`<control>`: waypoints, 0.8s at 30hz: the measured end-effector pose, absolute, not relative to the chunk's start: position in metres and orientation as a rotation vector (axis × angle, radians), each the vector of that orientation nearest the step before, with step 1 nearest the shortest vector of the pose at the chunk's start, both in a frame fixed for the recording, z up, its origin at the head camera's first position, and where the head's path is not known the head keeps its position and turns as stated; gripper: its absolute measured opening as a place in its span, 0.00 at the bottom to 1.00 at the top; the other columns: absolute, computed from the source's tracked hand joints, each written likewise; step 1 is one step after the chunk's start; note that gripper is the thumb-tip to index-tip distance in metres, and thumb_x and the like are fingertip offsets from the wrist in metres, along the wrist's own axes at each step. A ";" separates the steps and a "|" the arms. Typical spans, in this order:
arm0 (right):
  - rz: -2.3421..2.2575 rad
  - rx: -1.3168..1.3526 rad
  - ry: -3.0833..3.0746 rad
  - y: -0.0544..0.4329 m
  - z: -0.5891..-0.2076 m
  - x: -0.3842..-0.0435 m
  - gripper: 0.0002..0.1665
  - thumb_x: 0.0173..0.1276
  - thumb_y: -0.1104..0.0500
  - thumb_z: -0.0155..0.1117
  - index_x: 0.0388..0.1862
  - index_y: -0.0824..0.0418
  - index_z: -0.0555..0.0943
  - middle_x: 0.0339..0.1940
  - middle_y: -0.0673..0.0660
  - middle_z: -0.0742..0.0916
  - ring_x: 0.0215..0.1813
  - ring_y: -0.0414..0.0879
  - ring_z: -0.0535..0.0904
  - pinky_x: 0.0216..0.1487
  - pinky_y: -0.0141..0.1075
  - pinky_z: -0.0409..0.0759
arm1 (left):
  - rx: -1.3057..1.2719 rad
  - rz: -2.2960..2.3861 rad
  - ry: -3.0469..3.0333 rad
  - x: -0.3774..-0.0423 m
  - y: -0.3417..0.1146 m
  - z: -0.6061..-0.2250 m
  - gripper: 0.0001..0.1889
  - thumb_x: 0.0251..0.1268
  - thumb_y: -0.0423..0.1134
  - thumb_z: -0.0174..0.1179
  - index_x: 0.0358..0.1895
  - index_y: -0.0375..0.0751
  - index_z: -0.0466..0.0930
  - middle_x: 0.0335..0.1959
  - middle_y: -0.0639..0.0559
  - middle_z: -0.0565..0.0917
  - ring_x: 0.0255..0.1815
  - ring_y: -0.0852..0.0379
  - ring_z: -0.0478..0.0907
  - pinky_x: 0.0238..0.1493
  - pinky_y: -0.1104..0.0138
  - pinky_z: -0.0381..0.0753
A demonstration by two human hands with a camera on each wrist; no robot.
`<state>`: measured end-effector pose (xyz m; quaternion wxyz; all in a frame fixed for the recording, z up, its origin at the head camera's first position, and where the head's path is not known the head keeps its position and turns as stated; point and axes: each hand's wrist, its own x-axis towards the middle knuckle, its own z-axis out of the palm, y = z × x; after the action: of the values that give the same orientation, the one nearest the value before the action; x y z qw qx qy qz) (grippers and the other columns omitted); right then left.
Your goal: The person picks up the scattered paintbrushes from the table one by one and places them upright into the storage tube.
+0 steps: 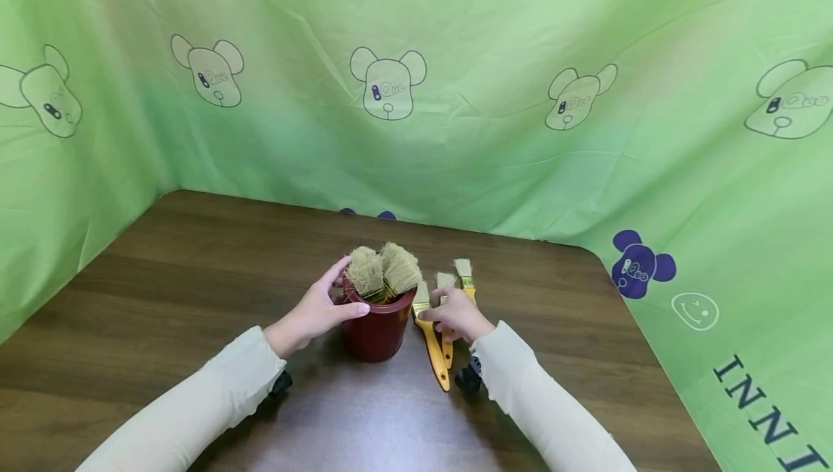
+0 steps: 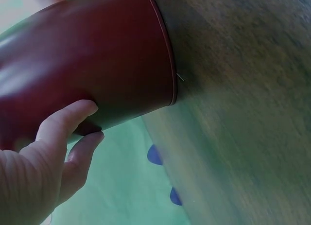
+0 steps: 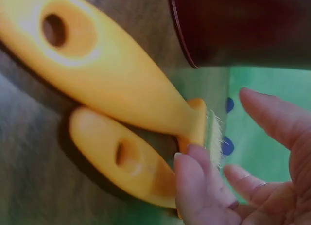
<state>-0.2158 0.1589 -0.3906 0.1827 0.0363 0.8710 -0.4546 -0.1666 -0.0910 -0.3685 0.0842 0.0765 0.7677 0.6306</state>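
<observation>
A dark red pot (image 1: 374,335) stands upright on the table, holding paintbrushes (image 1: 400,267) with their pale bristles up. My left hand (image 1: 315,311) grips its left side, thumb over the front of the rim and fingers round the back. To the right of the pot lie three paintbrushes with yellow handles: a near one (image 1: 434,355), a middle one (image 1: 447,350) and a far one (image 1: 463,269). Over the middle brush hovers my right hand (image 1: 460,315). In the right wrist view its thumb and fingers are spread near the yellow handles (image 3: 116,72), holding none.
The brown wooden table (image 1: 195,277) extends to both sides. A green cloth (image 1: 468,161) printed with bear heads hangs behind it and along the sides. A black wrist device (image 1: 468,376) shows under the right sleeve.
</observation>
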 end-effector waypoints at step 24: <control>-0.882 -0.229 2.660 0.140 -0.394 -0.205 0.19 0.44 0.76 0.69 0.38 0.72 0.78 0.19 0.54 0.76 0.12 0.42 0.68 0.15 0.32 0.71 | 0.238 1.891 2.304 -0.167 -0.091 -0.370 0.44 0.57 0.33 0.66 0.75 0.38 0.50 0.59 0.30 0.65 0.55 0.39 0.68 0.45 0.58 0.75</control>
<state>-0.2045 0.1397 -0.3942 0.1639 -0.0803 0.9332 -0.3095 -0.1667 -0.0910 -0.3704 0.0757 0.0792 0.7683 0.6307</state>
